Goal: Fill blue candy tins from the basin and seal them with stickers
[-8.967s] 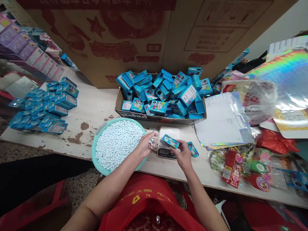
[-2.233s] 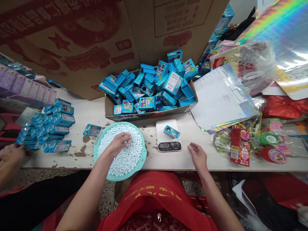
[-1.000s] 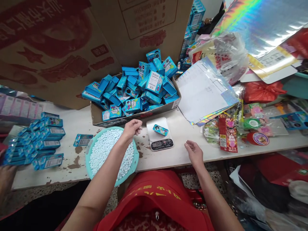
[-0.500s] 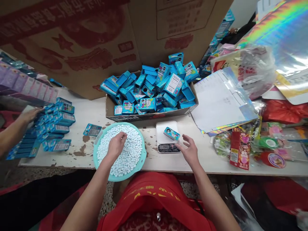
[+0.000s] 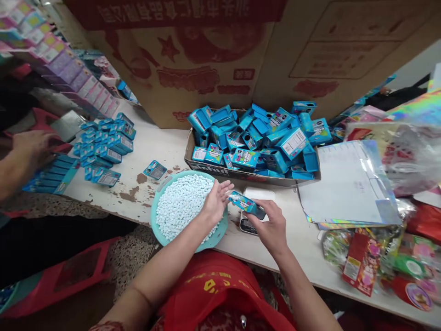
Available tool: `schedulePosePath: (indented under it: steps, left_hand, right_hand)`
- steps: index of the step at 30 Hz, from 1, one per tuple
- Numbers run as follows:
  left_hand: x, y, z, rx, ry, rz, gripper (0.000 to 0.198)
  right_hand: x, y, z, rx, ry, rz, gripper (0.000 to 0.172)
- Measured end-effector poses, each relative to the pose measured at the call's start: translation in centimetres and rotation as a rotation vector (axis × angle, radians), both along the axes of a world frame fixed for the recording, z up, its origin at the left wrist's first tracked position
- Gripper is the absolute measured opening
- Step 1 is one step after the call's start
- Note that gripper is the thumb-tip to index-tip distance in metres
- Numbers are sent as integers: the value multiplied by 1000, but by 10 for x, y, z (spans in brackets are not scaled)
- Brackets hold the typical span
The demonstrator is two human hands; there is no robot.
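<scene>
My right hand (image 5: pixel 272 225) grips a small blue candy box (image 5: pixel 245 202), tilted with its left end toward my other hand. White candies show at that end of the box. Fingers stretched out, my left hand (image 5: pixel 216 202) is held beside that end, over the right rim of a turquoise basin (image 5: pixel 156 225). Small white candies (image 5: pixel 182 202) fill the basin. Beneath the held box, a white digital scale (image 5: pixel 267 193) is partly hidden by it and by my right hand.
A cardboard tray (image 5: pixel 220 171) heaped with blue boxes stands behind, against a large carton (image 5: pixel 213 46). One blue box (image 5: pixel 155 169) lies left of the basin. Farther left, a co-worker's hand (image 5: pixel 32 147) is near stacked blue boxes (image 5: pixel 106 147). Papers (image 5: pixel 347 184) lie right.
My right hand has picked the blue box up off the scale and tilted it. My left hand has moved right, from the candies to the box's end. The view has shifted left.
</scene>
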State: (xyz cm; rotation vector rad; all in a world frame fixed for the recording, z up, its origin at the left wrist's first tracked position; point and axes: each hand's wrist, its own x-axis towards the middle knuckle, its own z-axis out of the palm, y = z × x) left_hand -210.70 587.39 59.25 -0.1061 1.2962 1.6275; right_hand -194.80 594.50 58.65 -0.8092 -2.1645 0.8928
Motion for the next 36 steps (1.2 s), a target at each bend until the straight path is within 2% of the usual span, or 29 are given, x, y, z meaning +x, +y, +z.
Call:
schedulePosePath:
  steps: [3, 5, 9, 11, 13, 16, 18, 19, 21, 23, 25, 27, 29, 32, 34, 36]
  left_hand:
    - [-5, 0, -2, 39, -174, 127, 38]
    - [-11, -6, -6, 44, -205, 162, 32]
    - [-26, -25, -12, -18, -87, 101, 30]
    - [-32, -38, -8, -108, 167, 24, 28]
    - [-38, -51, 1, -171, 538, -86, 31]
    - [-46, -67, 21, -69, 974, -369, 58]
    - [-52, -72, 34, 38, 1122, -552, 54]
    - [-57, -75, 41, 45, 1181, -585, 46]
    - [-72, -84, 53, -74, 1270, -506, 33]
    - [-95, -103, 63, -341, 1318, -274, 36]
    - [-127, -133, 66, -675, 1329, 6, 43]
    - [-163, -169, 58, -1037, 1286, 187, 49]
    - [-196, -201, 39, -1232, 1266, 221, 54]
    - [-234, -221, -2, -1313, 1120, 183, 51]
    - [-251, -215, -29, -1279, 1006, 183, 47]
    - [-263, -201, -49, -1239, 946, 229, 44]
  right_hand:
    - [-15, -6, -5, 30, -54, 39, 24]
    - [-22, -9, -7, 18, -68, 38, 25]
    - [-31, -16, 2, -49, -22, 65, 26]
    - [-34, -18, 8, -86, 4, 69, 27]
    - [-40, -21, 11, -109, 31, 47, 27]
    - [-53, -29, 11, -118, 78, 47, 25]
    - [-64, -35, 9, -144, 108, 131, 25]
    - [-70, -37, 8, -165, 120, 181, 29]
    - [-81, -35, 7, -194, 141, 237, 45]
    - [-88, -22, 4, -152, 147, 175, 59]
    - [-90, 2, 0, -25, 126, 31, 57]
    - [-92, 31, -8, 131, 69, -89, 47]
    - [-99, 60, -18, 228, -18, -123, 46]
    - [-120, 95, -33, 285, -227, -53, 56]
    - [-137, 110, -39, 273, -412, -35, 64]
    - [-151, 119, -40, 250, -583, -10, 71]
